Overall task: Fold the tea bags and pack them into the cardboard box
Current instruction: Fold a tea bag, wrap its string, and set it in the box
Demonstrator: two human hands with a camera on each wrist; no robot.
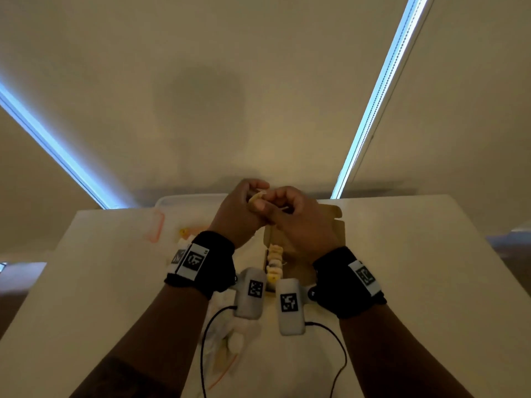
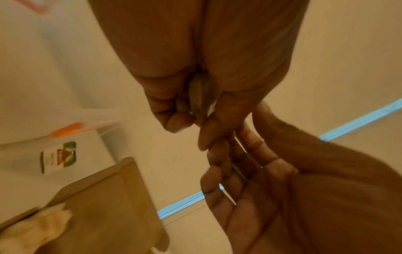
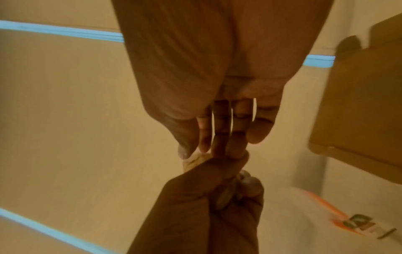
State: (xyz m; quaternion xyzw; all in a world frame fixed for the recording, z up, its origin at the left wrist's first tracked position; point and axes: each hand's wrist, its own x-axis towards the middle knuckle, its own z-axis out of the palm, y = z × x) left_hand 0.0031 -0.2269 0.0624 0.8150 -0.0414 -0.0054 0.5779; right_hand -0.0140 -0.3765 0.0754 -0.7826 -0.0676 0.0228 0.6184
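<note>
Both hands meet above the far end of the table and hold one pale tea bag (image 1: 256, 199) between them. My left hand (image 1: 244, 209) curls its fingers round the bag (image 2: 199, 98). My right hand (image 1: 283, 208) pinches the bag's edge (image 3: 194, 162) with thumb and fingertips. Below them lies the open brown cardboard box (image 1: 327, 225), with a row of folded tea bags (image 1: 274, 264) along its left side. Most of the held bag is hidden by the fingers.
A clear plastic container with an orange clip (image 1: 155, 225) stands at the table's far left. A crumpled plastic bag with loose tea bags (image 1: 227, 340) lies near me. Cables (image 1: 336, 340) run from the wrist cameras. The white table (image 1: 416, 268) ends at the wall.
</note>
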